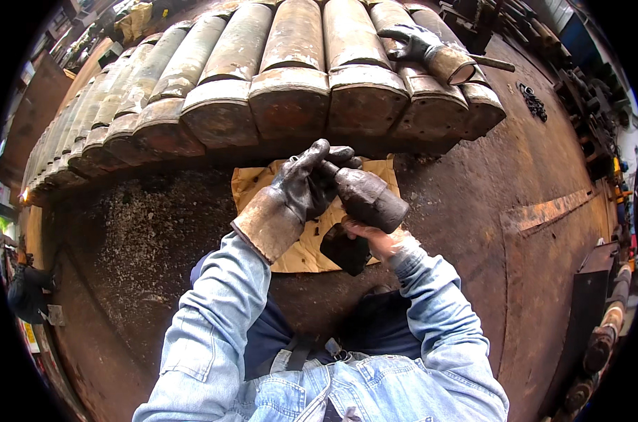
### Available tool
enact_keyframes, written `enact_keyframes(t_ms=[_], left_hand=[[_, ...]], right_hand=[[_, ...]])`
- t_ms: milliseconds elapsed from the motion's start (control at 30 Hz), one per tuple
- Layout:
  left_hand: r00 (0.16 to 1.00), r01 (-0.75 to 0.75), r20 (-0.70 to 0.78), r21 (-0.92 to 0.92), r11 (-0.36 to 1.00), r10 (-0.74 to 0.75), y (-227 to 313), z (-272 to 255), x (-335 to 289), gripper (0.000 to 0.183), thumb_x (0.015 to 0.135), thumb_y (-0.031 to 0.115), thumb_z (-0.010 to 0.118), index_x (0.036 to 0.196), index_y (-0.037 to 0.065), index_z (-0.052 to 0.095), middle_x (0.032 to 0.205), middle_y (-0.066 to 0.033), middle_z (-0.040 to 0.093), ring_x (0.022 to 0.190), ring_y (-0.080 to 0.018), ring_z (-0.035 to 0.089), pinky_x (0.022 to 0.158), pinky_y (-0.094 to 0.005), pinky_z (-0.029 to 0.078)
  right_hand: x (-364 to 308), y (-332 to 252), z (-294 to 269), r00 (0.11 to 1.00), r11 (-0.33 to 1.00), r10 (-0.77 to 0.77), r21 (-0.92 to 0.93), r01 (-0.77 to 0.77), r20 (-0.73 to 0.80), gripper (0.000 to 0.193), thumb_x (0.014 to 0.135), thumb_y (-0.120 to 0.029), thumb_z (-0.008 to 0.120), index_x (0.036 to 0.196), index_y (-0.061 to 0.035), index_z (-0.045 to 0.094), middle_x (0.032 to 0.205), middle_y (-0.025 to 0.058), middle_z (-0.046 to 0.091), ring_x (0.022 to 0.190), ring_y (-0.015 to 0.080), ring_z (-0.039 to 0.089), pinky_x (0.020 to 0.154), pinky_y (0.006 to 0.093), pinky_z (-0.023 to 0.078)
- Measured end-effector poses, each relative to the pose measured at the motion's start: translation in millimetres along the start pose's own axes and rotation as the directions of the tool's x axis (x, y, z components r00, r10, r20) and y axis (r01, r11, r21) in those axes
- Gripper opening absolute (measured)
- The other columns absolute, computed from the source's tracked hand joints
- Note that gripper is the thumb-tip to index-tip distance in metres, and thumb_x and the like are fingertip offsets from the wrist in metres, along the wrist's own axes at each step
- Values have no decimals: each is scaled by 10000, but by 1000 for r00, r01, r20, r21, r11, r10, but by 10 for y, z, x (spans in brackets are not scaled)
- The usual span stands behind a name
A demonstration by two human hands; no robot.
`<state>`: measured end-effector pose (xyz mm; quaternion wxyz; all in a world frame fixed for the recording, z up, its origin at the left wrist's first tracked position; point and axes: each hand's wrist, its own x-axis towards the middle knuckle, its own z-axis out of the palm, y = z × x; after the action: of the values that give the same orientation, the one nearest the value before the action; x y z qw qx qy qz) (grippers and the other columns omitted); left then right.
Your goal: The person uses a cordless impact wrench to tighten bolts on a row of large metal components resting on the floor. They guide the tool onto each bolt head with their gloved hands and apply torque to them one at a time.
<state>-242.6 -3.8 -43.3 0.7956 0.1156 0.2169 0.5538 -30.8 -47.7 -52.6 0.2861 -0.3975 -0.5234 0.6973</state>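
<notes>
The left hand (306, 184), in a dark worn leather gauntlet, curls its fingers (319, 151) over the narrow end of a second dark glove (364, 198), grasping it. The right hand (372, 239), bare, sits at five o'clock from the left; whether it grips the glove's wide cuff or the dark scrap (345, 250) under it I cannot tell. Beneath both lies a torn sheet of tan cardboard (299, 250), flat on the rusty steel table (530, 169). The held glove is grimy, stiff and tube-shaped, its cuff open toward four o'clock. At twelve o'clock a row of thick rusted cylinders (291, 98) walls off the far edge; another gloved hand (416, 42) rests on them at one o'clock. Bare plate spreads toward three o'clock.
</notes>
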Motion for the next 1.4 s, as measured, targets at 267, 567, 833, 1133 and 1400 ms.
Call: enact_keyframes(t_ms=[267, 567, 833, 1133, 1400], left_hand=[[992, -117, 70, 164, 979, 107, 60, 58, -44, 390, 1016, 305, 633, 1155, -56, 682, 1084, -204, 739, 992, -298, 734, 848, -380, 631], [961, -39, -274, 34, 999, 46, 36, 94, -10, 191, 1034, 282, 605, 973, 117, 679, 1087, -193, 721, 989, -354, 721, 781, -441, 654], [894, -346, -193, 272, 898, 404, -46, -30, 92, 119, 1014, 212, 591, 994, 98, 619, 1055, -172, 724, 986, -356, 720, 847, -475, 632], [971, -158, -193, -88, 984, 138, -1, 89, 37, 196, 1023, 292, 616, 958, 109, 644, 1015, -151, 715, 989, -343, 708, 879, -515, 615], [967, -140, -218, -21, 990, 133, 12, 40, 92, 232, 987, 295, 656, 1011, 66, 629, 1048, -160, 705, 1052, -368, 682, 921, -536, 592]], right_hand=[[-1, -50, 39, 996, 980, -76, 186, 68, 37, 300, 938, -95, 717, 1215, -31, 620, 926, 35, 630, 843, 147, 583, 803, 316, 485], [84, 74, -41, 999, 999, -39, 2, 39, -31, 300, 899, -9, 727, 1180, -41, 627, 921, 49, 649, 801, 157, 600, 732, 317, 512], [164, 205, 21, 998, 972, -43, 228, 51, -40, 302, 905, -102, 767, 1173, -32, 649, 984, 46, 678, 862, 145, 617, 775, 305, 512], [94, -12, 30, 998, 970, -49, 239, 40, 32, 247, 913, -87, 763, 1125, -31, 649, 927, 46, 652, 834, 159, 591, 765, 317, 489], [212, 256, -73, 999, 981, -24, 192, 18, 25, 227, 914, -102, 748, 1117, -33, 672, 894, 32, 654, 808, 138, 585, 754, 312, 495]])
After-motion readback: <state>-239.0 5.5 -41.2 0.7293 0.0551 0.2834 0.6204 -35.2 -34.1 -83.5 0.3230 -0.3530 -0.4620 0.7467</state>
